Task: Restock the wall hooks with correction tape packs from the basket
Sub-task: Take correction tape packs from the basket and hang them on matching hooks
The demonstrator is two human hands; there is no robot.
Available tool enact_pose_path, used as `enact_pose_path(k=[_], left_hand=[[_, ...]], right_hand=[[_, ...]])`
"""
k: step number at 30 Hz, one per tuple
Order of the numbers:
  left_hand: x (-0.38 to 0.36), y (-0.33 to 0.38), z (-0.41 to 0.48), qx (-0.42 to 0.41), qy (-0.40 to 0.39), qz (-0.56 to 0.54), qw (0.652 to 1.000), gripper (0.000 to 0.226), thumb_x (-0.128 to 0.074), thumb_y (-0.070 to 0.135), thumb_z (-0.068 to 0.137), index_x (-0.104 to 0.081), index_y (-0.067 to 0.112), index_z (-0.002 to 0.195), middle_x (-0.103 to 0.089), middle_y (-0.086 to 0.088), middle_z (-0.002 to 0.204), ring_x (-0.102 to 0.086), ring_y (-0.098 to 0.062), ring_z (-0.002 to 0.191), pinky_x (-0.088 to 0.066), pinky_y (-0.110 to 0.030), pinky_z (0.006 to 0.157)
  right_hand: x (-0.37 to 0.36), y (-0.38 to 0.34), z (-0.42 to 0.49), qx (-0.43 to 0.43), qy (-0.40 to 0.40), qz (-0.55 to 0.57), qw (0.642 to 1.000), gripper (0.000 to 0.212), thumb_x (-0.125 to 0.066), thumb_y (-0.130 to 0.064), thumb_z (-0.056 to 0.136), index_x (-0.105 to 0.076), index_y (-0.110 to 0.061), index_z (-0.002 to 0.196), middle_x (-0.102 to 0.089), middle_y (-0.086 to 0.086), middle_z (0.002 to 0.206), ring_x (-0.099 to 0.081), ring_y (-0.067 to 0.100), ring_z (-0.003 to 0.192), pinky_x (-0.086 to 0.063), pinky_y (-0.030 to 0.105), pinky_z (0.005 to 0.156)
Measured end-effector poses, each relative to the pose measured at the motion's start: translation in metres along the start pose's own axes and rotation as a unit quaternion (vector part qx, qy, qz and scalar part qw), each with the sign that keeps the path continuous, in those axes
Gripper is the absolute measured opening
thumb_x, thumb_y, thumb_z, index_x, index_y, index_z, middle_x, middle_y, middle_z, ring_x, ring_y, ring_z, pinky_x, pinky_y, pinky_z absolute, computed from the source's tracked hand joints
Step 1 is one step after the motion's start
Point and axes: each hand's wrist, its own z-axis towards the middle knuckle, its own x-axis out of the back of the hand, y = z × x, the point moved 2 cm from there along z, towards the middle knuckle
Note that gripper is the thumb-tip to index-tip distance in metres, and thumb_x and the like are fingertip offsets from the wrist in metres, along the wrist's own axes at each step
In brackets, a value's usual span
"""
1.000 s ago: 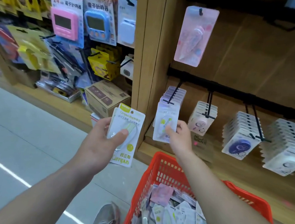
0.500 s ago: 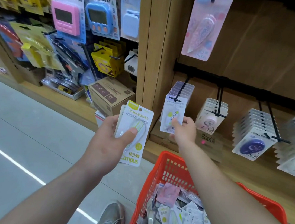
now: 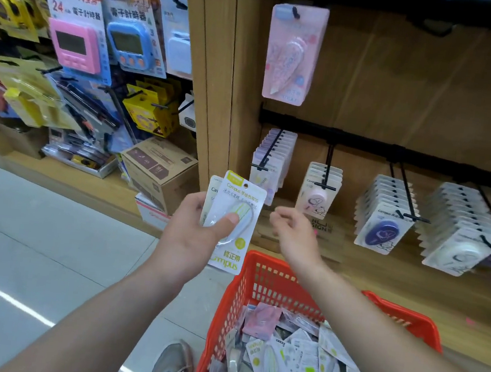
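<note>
My left hand (image 3: 192, 235) grips a small stack of white-and-green correction tape packs (image 3: 235, 221), thumb pressed on the front one. My right hand (image 3: 291, 230) hovers just right of them with loosely curled fingers and holds nothing. Behind it, the leftmost wall hook (image 3: 269, 155) carries a row of packs; the front pack (image 3: 264, 182) hangs free. A red basket (image 3: 260, 282) below my arms is full of loose packs (image 3: 288, 365).
More hooks to the right hold white packs (image 3: 318, 191), purple-tape packs (image 3: 384, 220) and white-tape packs (image 3: 462, 235). A pink pack (image 3: 293, 53) hangs above. Timers and a cardboard box (image 3: 160, 170) fill the left shelf. My shoe (image 3: 171, 367) is beside the basket.
My right hand let go of the pack it held at the leftmost hook and drew back toward the packs in my left hand. The pack now hangs on the hook.
</note>
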Motion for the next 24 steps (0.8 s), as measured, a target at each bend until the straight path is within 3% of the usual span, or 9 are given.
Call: enact_pose_path(k=[2,4,9,12,14,17,19,22,24], left_hand=[[-0.015,0.005,-0.004,-0.008,-0.015,0.000,1.000,0.044,-0.078,0.028,0.089,-0.059,0.026,0.128,-0.072,0.005,0.118,-0.073,-0.014,0.099,-0.060,-0.032,0.071],[-0.033,0.011,-0.012,-0.014,-0.037,0.002,0.999,0.049,-0.083,0.026,0.085,-0.058,0.025,0.127,-0.073,0.005,0.115,-0.074,-0.014,0.096,-0.062,-0.033,0.072],[-0.095,0.028,-0.038,-0.035,-0.094,-0.002,0.995,0.038,-0.085,0.017,0.081,-0.061,0.029,0.107,-0.076,0.008,0.097,-0.075,-0.005,0.079,-0.058,-0.022,0.060],[-0.132,0.030,-0.049,-0.033,-0.105,0.006,0.994,0.021,-0.075,0.019,0.093,-0.065,0.026,0.111,-0.078,0.005,0.105,-0.076,-0.016,0.094,-0.061,-0.044,0.087],[-0.156,0.028,-0.058,-0.025,-0.121,0.023,0.992,0.025,-0.071,0.017,0.095,-0.063,0.025,0.117,-0.077,0.006,0.108,-0.074,-0.020,0.099,-0.057,-0.053,0.094],[-0.193,0.023,-0.073,-0.020,-0.167,0.052,0.984,0.027,-0.072,0.015,0.095,-0.061,0.030,0.115,-0.077,0.006,0.108,-0.075,-0.020,0.098,-0.059,-0.053,0.089],[-0.217,0.020,-0.080,-0.021,-0.197,0.057,0.979,0.028,-0.073,0.015,0.094,-0.061,0.031,0.114,-0.078,0.008,0.107,-0.075,-0.019,0.097,-0.060,-0.044,0.080],[-0.255,0.015,-0.090,-0.017,-0.230,0.049,0.972,0.027,-0.071,0.013,0.095,-0.062,0.029,0.114,-0.078,0.009,0.102,-0.076,-0.014,0.088,-0.054,-0.025,0.058],[-0.282,0.012,-0.097,-0.010,-0.246,0.050,0.968,0.026,-0.071,0.010,0.095,-0.062,0.028,0.113,-0.079,0.007,0.101,-0.077,-0.015,0.084,-0.056,-0.026,0.056]], right_hand=[[0.018,-0.011,-0.040,-0.020,-0.099,0.089,0.991,0.022,-0.054,-0.030,0.106,-0.066,-0.014,0.115,-0.076,0.006,0.109,-0.074,0.025,0.094,-0.061,0.043,0.080],[0.040,-0.023,-0.069,-0.011,-0.141,0.115,0.983,0.023,-0.056,-0.031,0.105,-0.065,-0.011,0.111,-0.078,0.000,0.095,-0.075,0.022,0.082,-0.061,0.037,0.069],[0.103,-0.022,-0.094,-0.010,-0.082,0.121,0.989,0.028,-0.062,-0.030,0.102,-0.059,-0.004,0.113,-0.076,0.015,0.109,-0.077,0.023,0.087,-0.060,0.032,0.060],[0.160,-0.010,-0.104,-0.018,-0.045,0.127,0.991,0.020,-0.061,-0.023,0.103,-0.059,-0.005,0.111,-0.076,0.014,0.110,-0.077,0.022,0.086,-0.060,0.031,0.059],[0.208,0.004,-0.112,-0.015,-0.016,0.103,0.994,0.014,-0.064,-0.023,0.102,-0.062,-0.011,0.109,-0.078,0.007,0.107,-0.077,0.019,0.089,-0.062,0.034,0.066],[0.287,0.034,-0.123,-0.036,0.033,0.042,0.998,0.015,-0.063,-0.023,0.102,-0.066,-0.014,0.114,-0.079,0.001,0.105,-0.077,0.015,0.093,-0.062,0.033,0.073],[0.337,0.060,-0.131,-0.062,0.066,0.036,0.995,0.012,-0.060,-0.017,0.103,-0.065,-0.012,0.112,-0.079,0.004,0.104,-0.077,0.013,0.086,-0.060,0.029,0.066],[0.404,0.101,-0.138,-0.093,0.127,0.025,0.987,0.009,-0.058,-0.015,0.105,-0.067,-0.013,0.106,-0.078,0.005,0.103,-0.076,0.013,0.083,-0.060,0.032,0.069],[0.440,0.126,-0.135,-0.104,0.180,0.033,0.978,0.008,-0.058,-0.015,0.105,-0.066,-0.013,0.103,-0.076,0.009,0.107,-0.075,0.019,0.087,-0.061,0.038,0.073]])
